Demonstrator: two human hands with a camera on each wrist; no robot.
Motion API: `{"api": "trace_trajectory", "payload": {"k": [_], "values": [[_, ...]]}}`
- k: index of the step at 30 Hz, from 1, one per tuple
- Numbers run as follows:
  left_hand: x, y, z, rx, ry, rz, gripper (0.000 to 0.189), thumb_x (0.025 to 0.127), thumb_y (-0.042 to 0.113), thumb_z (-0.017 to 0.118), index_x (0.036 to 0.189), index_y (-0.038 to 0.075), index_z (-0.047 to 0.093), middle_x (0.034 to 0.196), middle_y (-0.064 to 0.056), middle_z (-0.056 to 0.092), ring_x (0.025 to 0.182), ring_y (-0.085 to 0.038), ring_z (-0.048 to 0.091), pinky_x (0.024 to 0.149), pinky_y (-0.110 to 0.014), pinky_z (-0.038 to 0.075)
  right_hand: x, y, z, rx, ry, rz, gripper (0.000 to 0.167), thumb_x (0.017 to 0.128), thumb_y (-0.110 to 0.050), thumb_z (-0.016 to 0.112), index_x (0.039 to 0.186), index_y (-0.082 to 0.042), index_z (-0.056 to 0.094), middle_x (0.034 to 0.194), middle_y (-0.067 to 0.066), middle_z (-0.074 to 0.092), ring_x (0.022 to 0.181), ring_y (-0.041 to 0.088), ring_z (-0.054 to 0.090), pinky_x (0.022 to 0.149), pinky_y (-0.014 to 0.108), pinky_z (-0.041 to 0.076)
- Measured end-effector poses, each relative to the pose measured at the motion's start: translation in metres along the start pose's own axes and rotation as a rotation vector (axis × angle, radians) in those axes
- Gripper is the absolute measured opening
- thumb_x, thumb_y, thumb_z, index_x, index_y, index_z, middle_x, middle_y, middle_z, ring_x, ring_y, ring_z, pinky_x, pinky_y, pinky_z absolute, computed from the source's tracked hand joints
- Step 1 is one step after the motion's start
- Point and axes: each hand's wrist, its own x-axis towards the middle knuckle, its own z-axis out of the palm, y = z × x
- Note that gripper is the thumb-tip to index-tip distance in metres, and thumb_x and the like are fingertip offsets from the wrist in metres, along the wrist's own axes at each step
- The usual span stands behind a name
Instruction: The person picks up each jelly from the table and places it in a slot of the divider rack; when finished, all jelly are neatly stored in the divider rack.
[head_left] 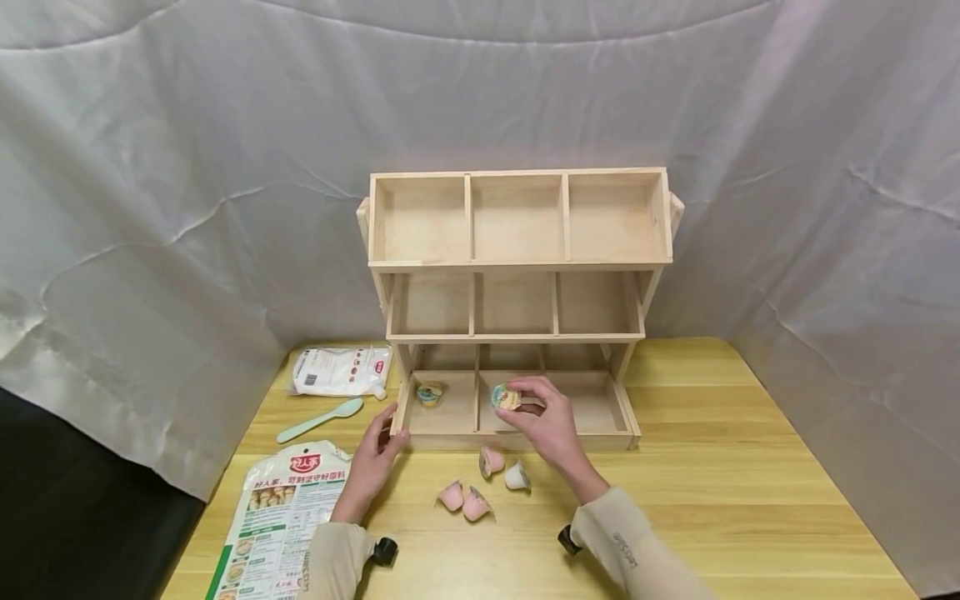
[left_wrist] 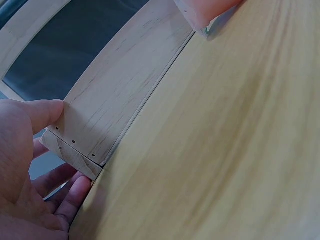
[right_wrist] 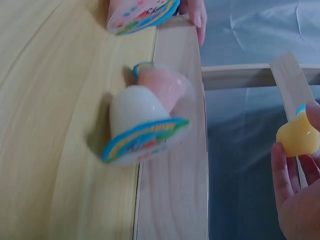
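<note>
Looks like early days on this one, if the job is getting the little jelly cups into the wooden rack (head_left: 517, 268): the only one I can spot sitting in a compartment is a yellow cup (head_left: 430, 393), on the left of the bottom tray (head_left: 450, 442). The right hand (head_left: 549, 423) has another yellow-looking cup (head_left: 506, 397) pinched between thumb and fingers, up over the tray just right of the left divider (head_left: 477, 404), so I'd call that one half done. Four are left on the tabletop (head_left: 750, 467) on the near side of the tray: three pink cups (head_left: 476, 504) and a white cup (head_left: 517, 477). The left hand (head_left: 372, 460) is gripping the tray's near left corner, thumb on the front board, probably to steady it. Roomwise, the right side of the tabletop is the big open stretch, while the left is tighter, with a large packet (head_left: 285, 517) by the left edge, a spoon (head_left: 320, 420) on its far side and a white pouch (head_left: 341, 372) beyond that. Watch the tray's front lip and the dividers; the middle tier (head_left: 517, 337) sits above the tray's far part, so I'd come in from the near side.
</note>
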Motion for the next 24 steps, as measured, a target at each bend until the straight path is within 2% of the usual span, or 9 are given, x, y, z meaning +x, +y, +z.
{"api": "trace_trajectory", "payload": {"k": [10,17,24], "values": [[0.000,0.002,-0.001,-0.009,-0.006,-0.006,0.063,0.104,0.031,0.064,0.161,0.021,0.038,0.149,-0.022,0.055,0.126,-0.034,0.060,0.100,-0.035,0.049,0.002,0.001,0.020,-0.007,0.017,0.000,0.042,0.075,0.000,0.091,0.114,-0.005,0.075,0.123,0.009,0.066,0.105,0.021,0.066,0.086,0.029,0.060],[0.000,0.002,-0.001,-0.011,-0.004,-0.004,0.063,0.105,0.031,0.064,0.161,0.020,0.038,0.148,-0.022,0.055,0.126,-0.034,0.060,0.101,-0.036,0.049,0.005,0.005,0.028,0.005,-0.003,0.053,0.044,0.080,-0.001,0.088,0.120,-0.005,0.073,0.123,0.013,0.065,0.106,0.027,0.068,0.086,0.028,0.060],[0.002,-0.001,-0.002,0.002,-0.002,-0.006,0.064,0.104,0.033,0.064,0.161,0.021,0.038,0.151,-0.020,0.054,0.129,-0.033,0.059,0.102,-0.036,0.048,0.011,0.007,0.035,-0.027,-0.033,0.110,0.045,0.079,0.001,0.088,0.121,-0.002,0.072,0.124,0.016,0.064,0.109,0.037,0.066,0.086,0.031,0.060]]}}
